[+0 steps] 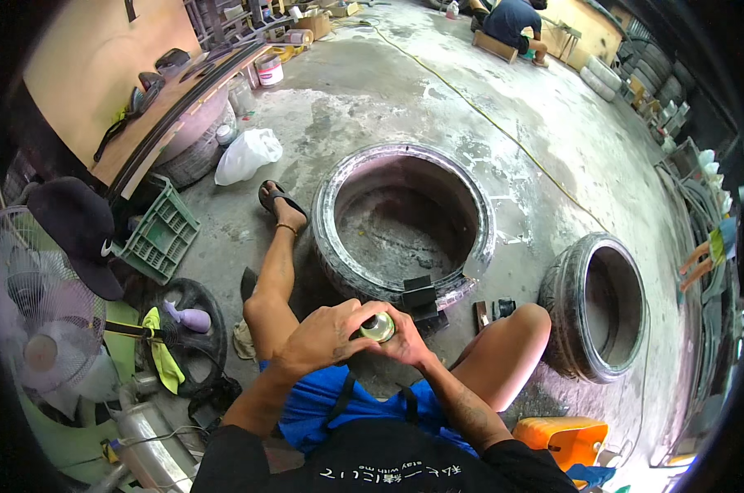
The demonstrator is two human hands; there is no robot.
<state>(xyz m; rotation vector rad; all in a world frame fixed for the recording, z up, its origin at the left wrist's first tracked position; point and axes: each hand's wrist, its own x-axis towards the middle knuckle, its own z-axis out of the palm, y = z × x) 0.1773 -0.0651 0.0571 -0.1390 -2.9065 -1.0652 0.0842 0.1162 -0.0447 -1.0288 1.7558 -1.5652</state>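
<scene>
Both my hands are together above my lap, around a small round container (378, 328) with a pale greenish, shiny top. My left hand (327, 335) wraps it from the left, fingers bent over its far side. On the other side, my right hand (406, 335) grips it with curled fingers. The container's sides are mostly hidden by my fingers, and I cannot make out its exact kind. Just beyond my hands a large worn tire (327, 238) lies flat on the floor, with a black blocky object (419, 297) at its near rim.
A second tire (557, 316) leans at the right. To the left are a green crate (162, 234), a fan (43, 329), a white plastic bag (248, 154) and a purple bottle (193, 319). An orange container (561, 440) is near right. Another person (511, 25) sits far off.
</scene>
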